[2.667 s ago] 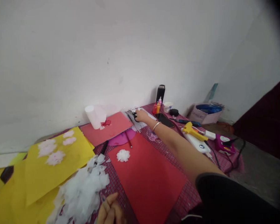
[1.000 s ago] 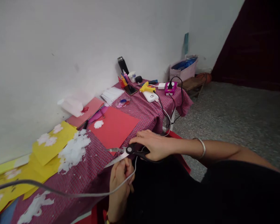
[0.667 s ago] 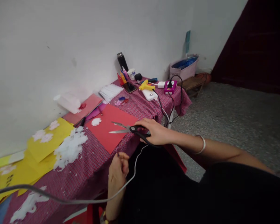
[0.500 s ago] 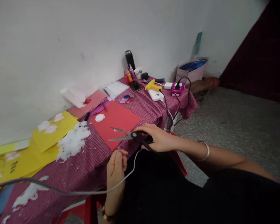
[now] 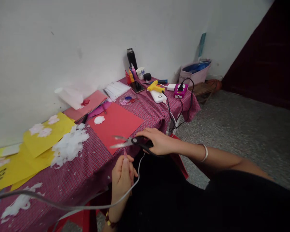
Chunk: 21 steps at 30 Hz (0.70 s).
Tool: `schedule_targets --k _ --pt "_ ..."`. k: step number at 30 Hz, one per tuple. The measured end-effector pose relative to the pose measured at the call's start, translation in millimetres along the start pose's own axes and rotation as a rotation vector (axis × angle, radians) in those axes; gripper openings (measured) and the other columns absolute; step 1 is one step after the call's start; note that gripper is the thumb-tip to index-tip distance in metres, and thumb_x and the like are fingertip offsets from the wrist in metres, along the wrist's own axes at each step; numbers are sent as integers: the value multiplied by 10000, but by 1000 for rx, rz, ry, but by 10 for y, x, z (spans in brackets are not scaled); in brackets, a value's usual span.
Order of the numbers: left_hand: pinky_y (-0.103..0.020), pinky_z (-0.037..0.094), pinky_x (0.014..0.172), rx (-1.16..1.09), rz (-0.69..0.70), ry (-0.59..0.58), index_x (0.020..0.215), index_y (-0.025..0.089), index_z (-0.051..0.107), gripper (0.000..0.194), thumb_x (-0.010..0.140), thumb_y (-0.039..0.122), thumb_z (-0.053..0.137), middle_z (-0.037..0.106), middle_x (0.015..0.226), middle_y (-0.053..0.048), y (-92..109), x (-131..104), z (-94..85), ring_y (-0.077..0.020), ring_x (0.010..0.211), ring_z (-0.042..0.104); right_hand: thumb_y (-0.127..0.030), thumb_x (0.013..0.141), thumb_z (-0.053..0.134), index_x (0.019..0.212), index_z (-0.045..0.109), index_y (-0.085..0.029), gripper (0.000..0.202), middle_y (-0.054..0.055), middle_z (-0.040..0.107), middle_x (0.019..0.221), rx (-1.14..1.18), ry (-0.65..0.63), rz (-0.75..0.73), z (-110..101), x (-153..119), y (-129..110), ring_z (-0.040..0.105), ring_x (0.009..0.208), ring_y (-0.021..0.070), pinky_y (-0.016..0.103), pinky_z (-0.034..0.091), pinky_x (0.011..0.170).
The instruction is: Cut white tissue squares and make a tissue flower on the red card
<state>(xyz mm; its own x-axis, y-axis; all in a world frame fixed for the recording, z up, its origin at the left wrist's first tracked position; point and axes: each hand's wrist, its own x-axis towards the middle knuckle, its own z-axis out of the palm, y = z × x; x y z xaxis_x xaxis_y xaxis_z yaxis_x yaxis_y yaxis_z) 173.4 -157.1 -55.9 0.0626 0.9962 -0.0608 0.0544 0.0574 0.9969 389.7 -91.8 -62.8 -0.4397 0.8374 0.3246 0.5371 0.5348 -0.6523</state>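
My right hand (image 5: 158,141) is closed round the black handles of a pair of scissors (image 5: 131,141), whose blades stand apart and point left over the near edge of a red sheet of paper (image 5: 118,120). Just below the blades, my left hand (image 5: 122,172) pinches a small pink piece (image 5: 125,153) between thumb and fingers. Its tip sticks up toward the lower blade; whether it is paper I cannot tell. A small white paper cutout (image 5: 99,120) lies on the red sheet.
White paper scraps (image 5: 70,143) and yellow sheets (image 5: 47,132) cover the left of the checked tablecloth (image 5: 96,153). A yellow glue gun (image 5: 156,86), a phone (image 5: 136,86) and a purple power adapter (image 5: 180,91) lie farther back. A pale cable (image 5: 91,207) crosses before my left wrist.
The scissor blades have come closer together. My left hand has turned a little, and the pink piece now shows above its fingertips. The view has shifted slightly.
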Motion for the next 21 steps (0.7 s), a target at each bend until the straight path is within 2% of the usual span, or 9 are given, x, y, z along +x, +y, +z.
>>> schedule_targets --k 3,5,9,13,15,19,21 --pt "-206 450 493 -52 -16 -47 856 192 576 334 981 495 515 367 443 113 -9 -23 22 -63 368 342 -229 787 701 1296 601 -151 525 133 673 1157 35 71 86 -31 28 99 639 1011 248 399 474 907" --pt "-212 460 512 -63 -2 -28 863 194 576 322 992 480 504 376 444 112 -10 -20 22 -64 370 350 -228 765 722 1292 601 -161 544 125 678 1174 73 72 71 -57 23 83 644 1019 243 389 479 912" --pt "-209 459 525 -35 2 -1 870 194 576 329 995 487 495 406 471 100 -17 4 0 -69 404 395 -216 774 725 1281 610 -179 521 111 683 1181 109 18 -45 -82 -20 -86 630 1067 243 378 470 931" --pt "-208 449 500 -74 -36 -3 862 199 562 331 981 503 511 377 458 111 -30 10 -17 -69 386 368 -213 796 713 1287 617 -187 501 110 681 1096 71 -67 -66 -52 -45 -181 631 1015 242 387 475 897" --pt "-208 422 459 -108 -78 -77 842 197 560 348 970 519 518 355 431 115 -35 9 -17 -73 362 347 -211 775 732 1270 621 -188 508 106 682 1124 123 -50 -39 -35 -30 -142 635 1032 238 384 481 908" --pt "-208 402 437 -113 -105 -352 814 177 593 408 944 558 530 386 409 100 -73 18 -25 -73 341 363 -243 769 737 1308 560 -161 573 111 656 1230 317 99 151 -123 137 83 642 1073 218 366 493 932" --pt "-207 396 433 -127 -94 -358 802 173 606 416 938 559 532 418 419 89 -111 41 -50 -72 336 377 -257 771 735 1365 498 -137 650 116 657 1209 373 90 210 -246 349 208 648 1032 201 354 501 914"
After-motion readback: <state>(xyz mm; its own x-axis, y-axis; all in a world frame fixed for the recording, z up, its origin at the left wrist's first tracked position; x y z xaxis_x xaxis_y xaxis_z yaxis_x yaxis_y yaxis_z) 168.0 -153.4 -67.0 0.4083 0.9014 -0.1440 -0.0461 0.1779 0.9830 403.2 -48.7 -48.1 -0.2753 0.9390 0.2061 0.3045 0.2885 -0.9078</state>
